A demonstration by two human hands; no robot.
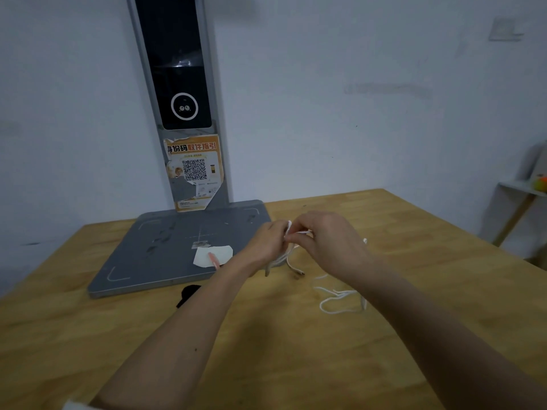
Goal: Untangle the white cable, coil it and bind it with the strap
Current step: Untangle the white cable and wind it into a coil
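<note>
A grey scanner stand (165,255) sits at the wooden table's (296,365) far left edge; a white paper scrap (213,255) lies on its base; a torn orange poster (194,173) clings to its column.

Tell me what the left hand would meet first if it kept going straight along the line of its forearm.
Almost at once the right hand: the left hand points up and right, and both pinch the same stretch of white cable between them. Beyond that lies bare wooden table, though depth is hard to judge from this one view.
</note>
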